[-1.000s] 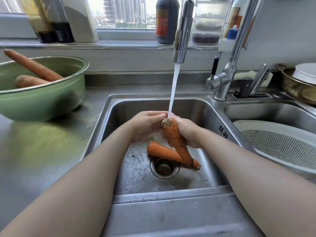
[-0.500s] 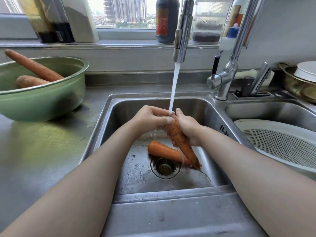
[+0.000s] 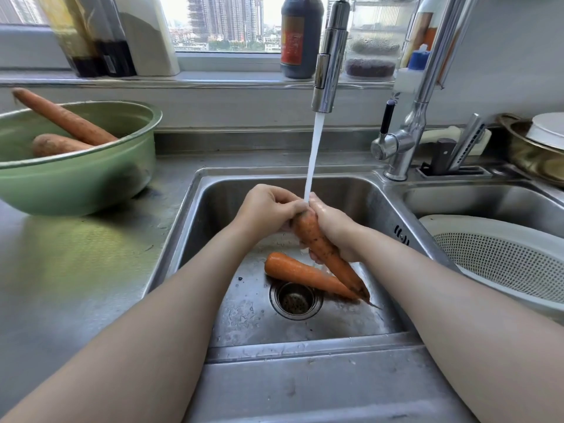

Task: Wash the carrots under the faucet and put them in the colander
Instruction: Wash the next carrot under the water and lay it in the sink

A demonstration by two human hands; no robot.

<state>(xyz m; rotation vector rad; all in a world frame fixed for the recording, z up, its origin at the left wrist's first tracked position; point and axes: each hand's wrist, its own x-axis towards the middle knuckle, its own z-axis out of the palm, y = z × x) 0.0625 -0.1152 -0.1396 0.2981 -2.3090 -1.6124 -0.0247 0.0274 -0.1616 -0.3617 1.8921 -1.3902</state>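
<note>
My left hand (image 3: 268,209) and right hand (image 3: 334,232) meet over the sink (image 3: 195,215), right under the faucet (image 3: 329,56). Both grip one carrot (image 3: 319,244). My left fingers (image 3: 290,206) curl round its thick top end, and my right fingers wrap its body from the other side, a little lower. The carrot is tilted, top up between my hands and tip pointing down toward me and to the right. Its skin is speckled with dirt. The stream (image 3: 314,154) falls just where my two hands touch at the carrot's top.

A second carrot (image 3: 300,274) lies flat on the sink floor just behind the drain (image 3: 296,300), its thin end passing under the tip of the one I hold.

The colander (image 3: 503,261) sits tilted in the right basin (image 3: 476,203), apart from my hands.

To the left, on the worktop (image 3: 76,254), a green bowl (image 3: 76,184) holds a long carrot (image 3: 64,117) leaning over its rim and a short carrot (image 3: 55,145) beside it.
</note>
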